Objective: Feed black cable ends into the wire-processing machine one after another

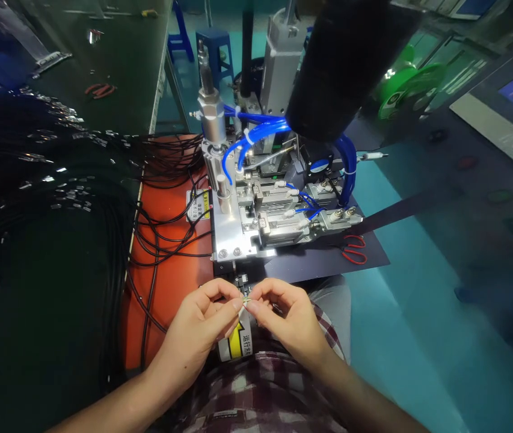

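Observation:
My left hand (208,319) and my right hand (285,313) meet at the lower centre, in front of the machine. Between their pinched fingertips is a tiny yellowish metallic piece (247,299), and both hands grip it. Its exact shape is too small to make out. Just beyond the fingers stands the metal machine (283,225) with cylinders and blue air tubes (267,127). Below the hands, a white and yellow label (236,344) shows in part.
Black cables (152,240) cross the orange surface (170,270) at left. Red-handled scissors (354,249) lie on the dark plate at right. A large black cylinder (346,66) hangs above the machine. Behind are a blue stool (215,45) and a green reel (407,87).

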The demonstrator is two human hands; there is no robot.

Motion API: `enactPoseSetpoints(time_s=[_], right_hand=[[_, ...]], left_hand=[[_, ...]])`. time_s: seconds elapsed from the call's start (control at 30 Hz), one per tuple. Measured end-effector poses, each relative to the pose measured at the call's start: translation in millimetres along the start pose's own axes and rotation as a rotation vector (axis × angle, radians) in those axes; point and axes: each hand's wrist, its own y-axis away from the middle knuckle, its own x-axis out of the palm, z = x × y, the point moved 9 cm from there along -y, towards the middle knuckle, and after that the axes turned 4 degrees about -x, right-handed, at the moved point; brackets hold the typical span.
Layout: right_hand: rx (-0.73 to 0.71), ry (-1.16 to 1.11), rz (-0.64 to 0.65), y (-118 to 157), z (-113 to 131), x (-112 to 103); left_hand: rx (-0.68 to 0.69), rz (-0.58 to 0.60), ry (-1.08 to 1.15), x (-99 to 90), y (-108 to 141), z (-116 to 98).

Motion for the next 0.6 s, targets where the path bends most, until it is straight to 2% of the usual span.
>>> enactPoseSetpoints(time_s=[0.43,0.6], right_hand=[[-0.015,-0.014,-0.062,9,-6,1],[-0.226,0.26,-0.131,13,15,-3]], left_hand=[[0.041,-0.025,-0.009,1.1,2,-2],[0.051,-0.042,-0.036,0.9,3,-3]])
